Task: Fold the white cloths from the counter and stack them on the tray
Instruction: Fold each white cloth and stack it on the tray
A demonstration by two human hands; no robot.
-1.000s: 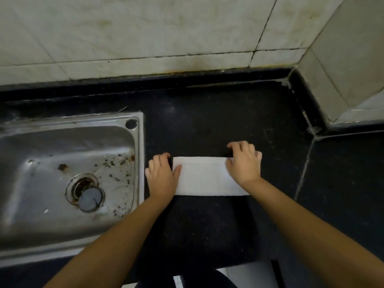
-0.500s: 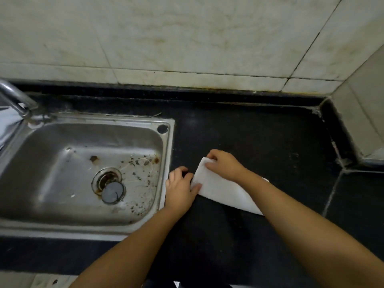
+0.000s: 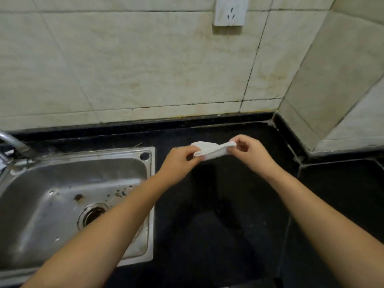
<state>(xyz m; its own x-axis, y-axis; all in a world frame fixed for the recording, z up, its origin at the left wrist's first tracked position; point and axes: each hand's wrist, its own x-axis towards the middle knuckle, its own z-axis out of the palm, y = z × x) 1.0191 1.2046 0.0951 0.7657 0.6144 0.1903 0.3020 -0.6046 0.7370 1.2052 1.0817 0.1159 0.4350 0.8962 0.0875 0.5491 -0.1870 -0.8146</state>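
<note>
1. A folded white cloth (image 3: pixel 212 150) is held in the air just above the middle of the frame, over a black desk (image 3: pixel 218 225), with both hands gripping it
2. The left hand (image 3: pixel 178 161) reaches in from the lower left; its fingers (image 3: pixel 192 151) are curled and pinch the cloth's left end
3. The right hand (image 3: pixel 251 152) reaches in from the lower right; its fingers (image 3: pixel 234 142) are curled and pinch the cloth's right end, which sits a little higher in the frame than the left end
4. The cloth hangs as a narrow layered band between the two hands, with a rounded flap showing behind its upper left edge; it does not touch the desk
5. A steel sink (image 3: pixel 52 204) fills the lower left of the frame, with a round drain (image 3: pixel 92 216) in its basin and dark specks of debris near it
6. Part of a metal tap (image 3: pixel 12 142) shows at the left edge
7. A pale tiled wall (image 3: pixel 135 69) fills the upper half, with a white socket (image 3: pixel 229 11) at the top, right of centre
</note>
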